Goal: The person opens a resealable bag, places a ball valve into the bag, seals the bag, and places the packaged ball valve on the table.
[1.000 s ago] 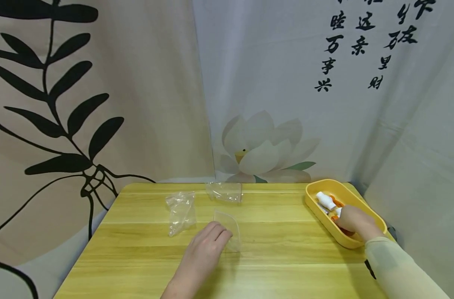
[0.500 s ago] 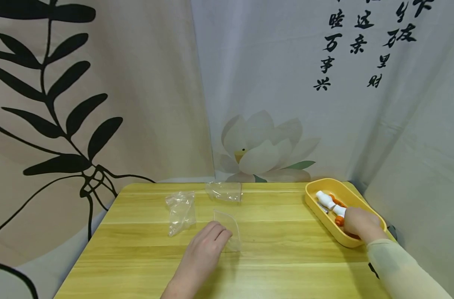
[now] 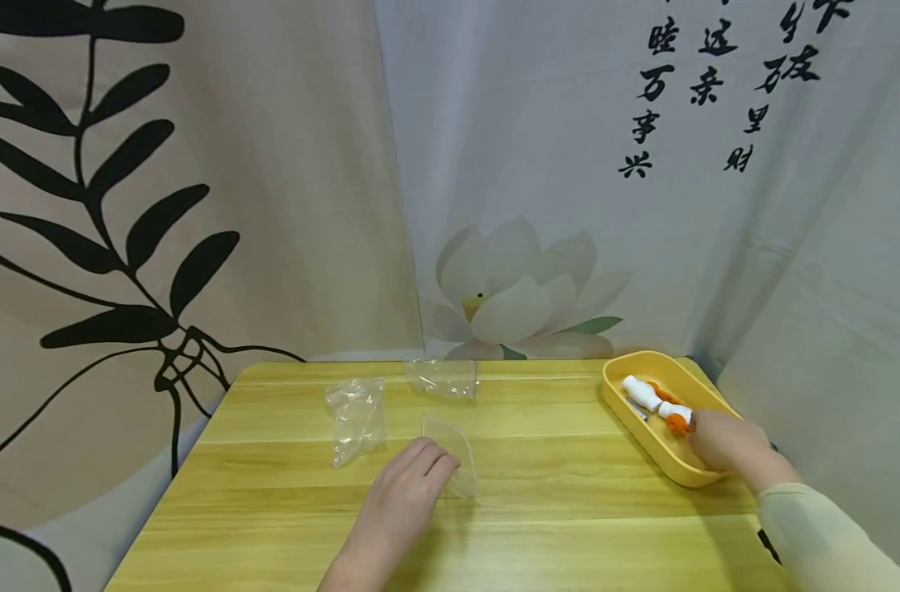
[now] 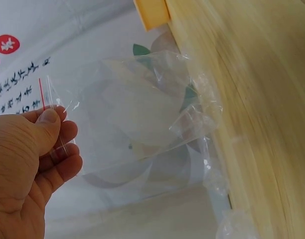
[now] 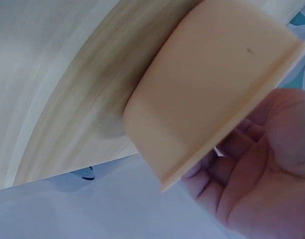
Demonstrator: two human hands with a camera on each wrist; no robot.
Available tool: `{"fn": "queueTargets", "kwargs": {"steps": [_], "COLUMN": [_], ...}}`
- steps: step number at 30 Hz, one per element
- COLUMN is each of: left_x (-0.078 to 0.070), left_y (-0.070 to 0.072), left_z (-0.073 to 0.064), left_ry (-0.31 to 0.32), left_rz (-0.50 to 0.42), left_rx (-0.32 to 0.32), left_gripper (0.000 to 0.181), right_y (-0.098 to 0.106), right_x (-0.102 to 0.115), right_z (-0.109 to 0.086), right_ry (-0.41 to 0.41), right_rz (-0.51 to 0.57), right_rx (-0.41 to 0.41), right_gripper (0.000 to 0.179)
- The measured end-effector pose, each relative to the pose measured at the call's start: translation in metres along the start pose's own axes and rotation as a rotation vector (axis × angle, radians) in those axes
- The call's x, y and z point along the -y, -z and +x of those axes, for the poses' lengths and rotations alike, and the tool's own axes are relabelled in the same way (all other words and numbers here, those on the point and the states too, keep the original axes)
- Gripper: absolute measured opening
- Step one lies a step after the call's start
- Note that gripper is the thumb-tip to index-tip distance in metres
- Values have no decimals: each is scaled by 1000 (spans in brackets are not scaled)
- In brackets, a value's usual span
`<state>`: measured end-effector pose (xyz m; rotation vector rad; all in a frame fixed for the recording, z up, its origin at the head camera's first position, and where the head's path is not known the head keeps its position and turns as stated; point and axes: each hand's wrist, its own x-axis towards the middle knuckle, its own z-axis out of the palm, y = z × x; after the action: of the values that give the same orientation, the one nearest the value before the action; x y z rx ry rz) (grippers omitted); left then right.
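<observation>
My left hand (image 3: 401, 503) pinches the top edge of a clear zip bag (image 4: 127, 117) between thumb and fingers. The bag hangs over the table and has a red line along its seal. Over at the right, my right hand (image 3: 735, 446) reaches into a yellow tray (image 3: 648, 441). Its fingertips are down inside, behind the tray wall in the right wrist view, so what they hold is hidden. Close to those fingers lie a white piece (image 3: 674, 412) and an orange piece (image 3: 679, 424). A white bottle-shaped piece (image 3: 642, 394) lies farther back in the tray.
Two more clear bags lie toward the table's far side: a crumpled bag (image 3: 357, 421) on the left and a flatter bag (image 3: 443, 380) by the back edge. Behind the wooden table (image 3: 568, 526) hangs a printed curtain (image 3: 309, 205).
My right hand has shifted slightly right within the tray, exposing more of the white and orange pieces. The left hand and its bag have stayed in place.
</observation>
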<state>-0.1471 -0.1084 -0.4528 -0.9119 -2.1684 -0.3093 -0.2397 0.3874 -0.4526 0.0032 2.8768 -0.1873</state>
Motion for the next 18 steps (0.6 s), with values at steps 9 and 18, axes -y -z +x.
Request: {"fn": "queueTargets", "kwargs": {"steps": [9,18], "left_x": [0,1], "left_y": [-1,-3], "left_z": [0,0], "left_ry": [-15,-22], "left_rz": [-7,-12], "left_rx": [3,-6], "left_gripper": [36,20], "right_y": [6,16], "right_x": [-8,-10], "right_z": [-4,-14], "right_ry": [131,134], "right_rz": [41,104], "right_rx": [-137,-162], "right_gripper": [15,13]}}
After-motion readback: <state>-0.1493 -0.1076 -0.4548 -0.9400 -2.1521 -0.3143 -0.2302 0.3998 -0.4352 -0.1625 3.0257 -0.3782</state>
